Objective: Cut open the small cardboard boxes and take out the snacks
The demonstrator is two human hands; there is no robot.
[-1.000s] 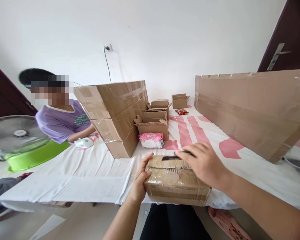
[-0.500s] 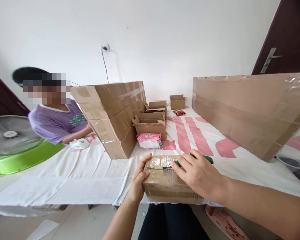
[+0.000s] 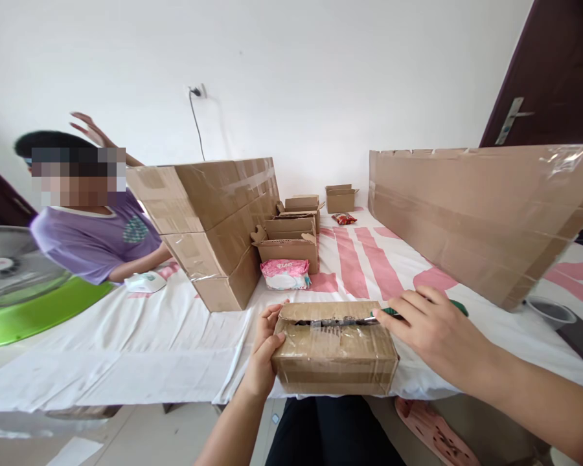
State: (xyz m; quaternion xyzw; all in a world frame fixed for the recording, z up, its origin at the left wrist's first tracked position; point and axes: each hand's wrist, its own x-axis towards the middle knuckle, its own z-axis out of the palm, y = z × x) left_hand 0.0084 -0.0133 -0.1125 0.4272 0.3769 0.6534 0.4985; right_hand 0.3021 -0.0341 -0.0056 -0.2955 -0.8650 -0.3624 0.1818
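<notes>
A small taped cardboard box (image 3: 335,349) lies at the table's front edge, with a dark slit open along its top seam. My left hand (image 3: 265,349) grips the box's left end, thumb on the top and fingers round the far corner. My right hand (image 3: 430,323) is closed round a green-handled utility knife (image 3: 459,307). Its metal tip touches the right end of the slit. Most of the handle is hidden by my fingers. Just behind the box lies a pink and white pack of wipes (image 3: 285,274).
Stacked cartons (image 3: 223,233) stand left, a large carton (image 3: 466,220) right. Smaller open boxes (image 3: 286,249) and a red packet (image 3: 344,219) lie between. At the left are a person in purple (image 3: 97,239), a white computer mouse (image 3: 146,281) and a fan (image 3: 0,265).
My right hand has drawn the knife to the right along the box top, and a slit now shows in the tape. The other person has raised one hand.
</notes>
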